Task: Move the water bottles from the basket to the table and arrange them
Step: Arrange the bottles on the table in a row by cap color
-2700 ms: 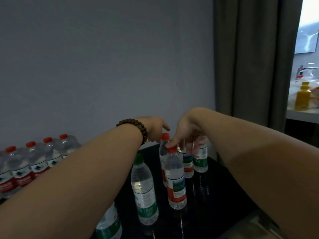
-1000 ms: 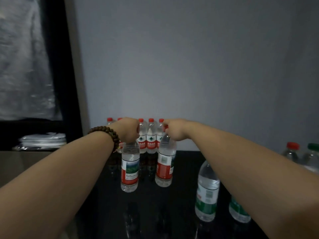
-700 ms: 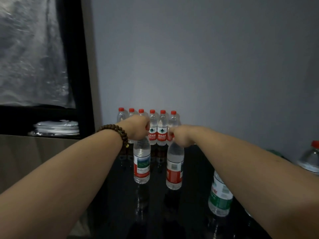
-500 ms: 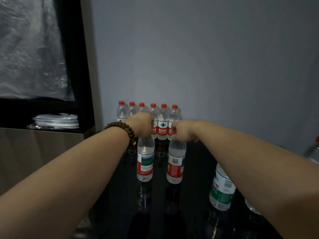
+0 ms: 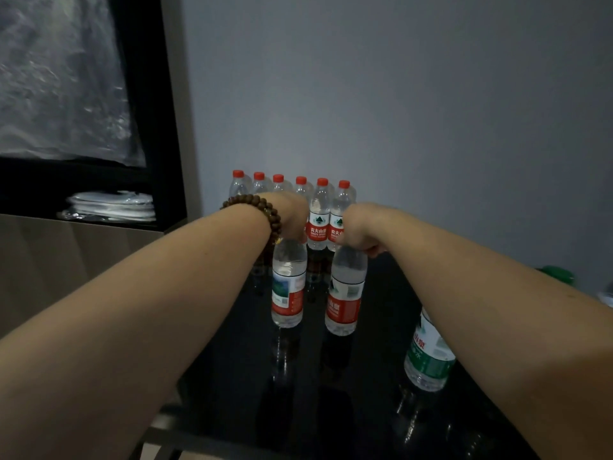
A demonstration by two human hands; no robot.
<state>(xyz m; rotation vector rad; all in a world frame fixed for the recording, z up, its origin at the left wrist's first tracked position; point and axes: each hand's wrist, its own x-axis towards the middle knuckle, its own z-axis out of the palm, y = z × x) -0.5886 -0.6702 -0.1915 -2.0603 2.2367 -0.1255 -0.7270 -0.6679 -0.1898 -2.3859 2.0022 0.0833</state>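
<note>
Two-handed carry: L hand (image 5: pixel 292 217) clamped over cap & neck of left bottle (image 5: pixel 288 287), R hand (image 5: pixel 358 227) same on right bottle (image 5: pixel 346 293) — fingers curled tight round tops, caps hidden inside fists. Held upright by necks, side by side, prob. to set down as a pair in line w/ row of six (image 5: pixel 318 210) at 12 o'clock by wall (image 5: pixel 398 127). Bodies hanging straight below fingers, bases at or just off dark table (image 5: pixel 374 376) — cannot tell which. Lone green-label bottle (image 5: pixel 429 356) at 4 o'clock, apart.
</note>
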